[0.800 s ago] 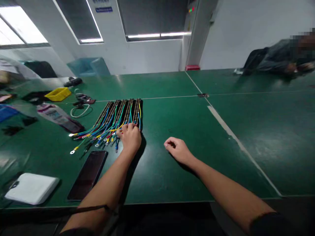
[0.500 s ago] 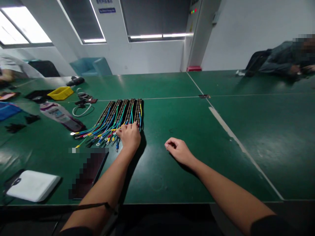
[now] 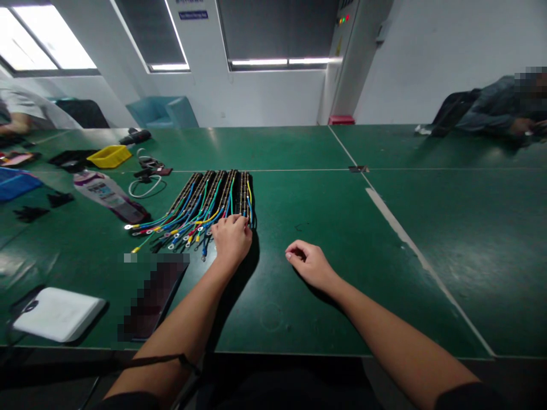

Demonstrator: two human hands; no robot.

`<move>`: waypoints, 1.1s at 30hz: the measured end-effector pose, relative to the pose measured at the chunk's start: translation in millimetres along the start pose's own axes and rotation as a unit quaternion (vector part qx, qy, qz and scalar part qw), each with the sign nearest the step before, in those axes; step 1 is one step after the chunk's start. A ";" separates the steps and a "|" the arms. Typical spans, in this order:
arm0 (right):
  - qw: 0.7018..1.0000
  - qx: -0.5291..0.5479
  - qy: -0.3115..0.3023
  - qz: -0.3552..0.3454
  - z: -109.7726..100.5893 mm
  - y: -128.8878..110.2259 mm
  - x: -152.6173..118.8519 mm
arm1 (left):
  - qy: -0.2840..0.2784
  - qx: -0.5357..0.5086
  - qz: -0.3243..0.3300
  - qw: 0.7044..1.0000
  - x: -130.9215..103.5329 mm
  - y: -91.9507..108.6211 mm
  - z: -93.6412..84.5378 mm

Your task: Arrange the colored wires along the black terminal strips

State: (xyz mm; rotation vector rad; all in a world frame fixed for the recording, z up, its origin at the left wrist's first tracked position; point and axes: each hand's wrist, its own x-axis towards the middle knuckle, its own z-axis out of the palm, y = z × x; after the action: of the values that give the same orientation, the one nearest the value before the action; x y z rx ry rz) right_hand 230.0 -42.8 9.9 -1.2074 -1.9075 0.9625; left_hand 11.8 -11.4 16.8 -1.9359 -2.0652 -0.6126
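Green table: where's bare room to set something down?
Bare: beyond the right hand, between the wired strips and pale tape, save a small dark mark; also right of that tape. Crowded: left on the table, with the left hand at the strips, plus bottle, phone and white box.

The head camera looks from behind and above the fingers, facing forward and down, near the forearms, with the wall well beyond the fingers
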 end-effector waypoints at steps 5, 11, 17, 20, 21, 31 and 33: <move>0.999 0.023 0.027 -0.032 -0.4 0.3 -2.8 | -0.013 -0.021 0.043 0.999 -4.7 7.0 -0.6; 0.967 0.247 -0.009 0.065 1.3 2.7 -1.0 | -0.022 -0.117 0.081 0.990 -12.9 11.6 -0.1; 0.889 0.426 -0.023 0.167 -1.3 -0.1 3.3 | -0.039 -0.209 0.118 0.970 -24.1 17.8 -0.3; 0.870 0.441 -0.043 0.216 -5.1 -2.3 2.9 | -0.061 -0.258 0.141 0.954 -30.9 22.7 -4.1; 0.867 0.440 -0.047 0.229 -6.6 -3.1 2.5 | -0.069 -0.272 0.152 0.948 -33.1 24.3 -5.9; 0.877 0.389 -0.067 0.272 -13.1 -1.5 -3.5 | -0.137 -0.378 0.192 0.895 -44.4 30.8 -19.1; 0.891 0.367 -0.066 0.259 -13.0 -0.5 -5.1 | -0.153 -0.395 0.191 0.886 -44.7 31.2 -21.4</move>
State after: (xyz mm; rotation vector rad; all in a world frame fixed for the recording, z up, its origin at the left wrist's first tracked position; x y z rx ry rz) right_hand 242.4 -44.7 16.1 -1.1909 -1.0965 1.8738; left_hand 44.5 -59.9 19.7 -2.9554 -1.6054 -1.2537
